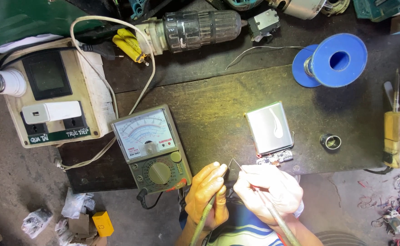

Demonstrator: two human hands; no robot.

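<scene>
Your left hand (205,193) is closed around a thin rod-like tool (203,217), and your right hand (269,190) pinches a fine wire (235,163) while gripping a second slim tool (277,217). The two hands sit close together but not touching, at the near edge of the dark bench (209,105).

Take the silver battery pack (269,127) as your landmark. It lies just beyond your right hand, with a small circuit board (275,159) touching its near edge. The pack looks light, smooth and easily dented, and the board is probably fragile, so hold the pack by its flat sides.

Left of the pack stands an analog meter (152,148), overhanging the bench edge. Beyond the pack to its right rests a blue spool (332,61), and right of the pack a small metal ring (330,141). Between pack and meter the bench gives open room. The board lies near the drop-off, so any slide toward you risks a fall.
</scene>
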